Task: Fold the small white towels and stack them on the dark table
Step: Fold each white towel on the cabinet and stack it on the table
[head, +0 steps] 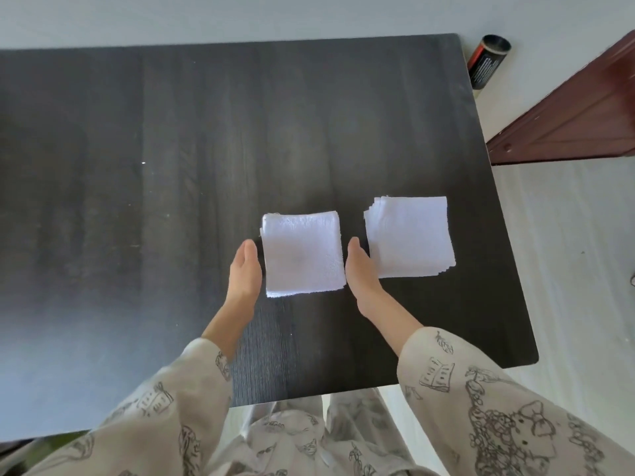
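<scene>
A folded white towel [302,254] lies flat on the dark table [137,166], a thin layer showing under its left edge. My left hand [244,269] stands on edge along its left side, fingers straight. My right hand [360,269] stands the same way along its right side. Both hands flank the towel and neither grips it. To the right sits a stack of several folded white towels [410,237], its layered edges showing at the left and bottom right.
The table's right edge [498,214] runs close past the stack. Beyond it are a pale floor, a black cylinder [488,63] by the far corner and a reddish wooden door [584,108]. My patterned sleeves and legs fill the bottom of the view.
</scene>
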Action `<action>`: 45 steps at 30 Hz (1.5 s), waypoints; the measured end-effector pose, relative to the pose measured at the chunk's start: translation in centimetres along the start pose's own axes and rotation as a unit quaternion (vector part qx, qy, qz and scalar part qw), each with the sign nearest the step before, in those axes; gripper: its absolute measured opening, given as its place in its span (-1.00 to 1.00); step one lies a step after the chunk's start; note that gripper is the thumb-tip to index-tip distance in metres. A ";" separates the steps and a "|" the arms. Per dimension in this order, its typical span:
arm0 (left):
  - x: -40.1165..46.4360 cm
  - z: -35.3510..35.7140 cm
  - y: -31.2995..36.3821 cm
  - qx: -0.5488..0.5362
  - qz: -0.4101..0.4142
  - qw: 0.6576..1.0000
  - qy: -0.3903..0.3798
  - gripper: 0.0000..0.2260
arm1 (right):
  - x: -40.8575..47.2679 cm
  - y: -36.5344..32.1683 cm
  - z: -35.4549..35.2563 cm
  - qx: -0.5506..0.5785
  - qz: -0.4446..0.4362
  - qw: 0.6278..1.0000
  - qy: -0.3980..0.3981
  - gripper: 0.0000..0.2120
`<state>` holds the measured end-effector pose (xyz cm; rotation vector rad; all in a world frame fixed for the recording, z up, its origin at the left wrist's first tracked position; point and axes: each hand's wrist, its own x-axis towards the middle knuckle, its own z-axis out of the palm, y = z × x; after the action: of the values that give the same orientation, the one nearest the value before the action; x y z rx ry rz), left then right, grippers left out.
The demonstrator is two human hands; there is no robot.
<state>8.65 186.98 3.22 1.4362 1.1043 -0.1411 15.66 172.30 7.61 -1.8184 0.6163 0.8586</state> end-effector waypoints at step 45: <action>-1.0 19.3 -1.2 0.559 0.398 0.726 -0.030 -0.52 | 12.3 4.6 -13.3 -0.582 -0.440 0.680 0.081 -0.49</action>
<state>17.19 170.28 -1.52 2.8538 0.1365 -0.2493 23.64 157.90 -1.18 -2.8850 -0.9927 0.3379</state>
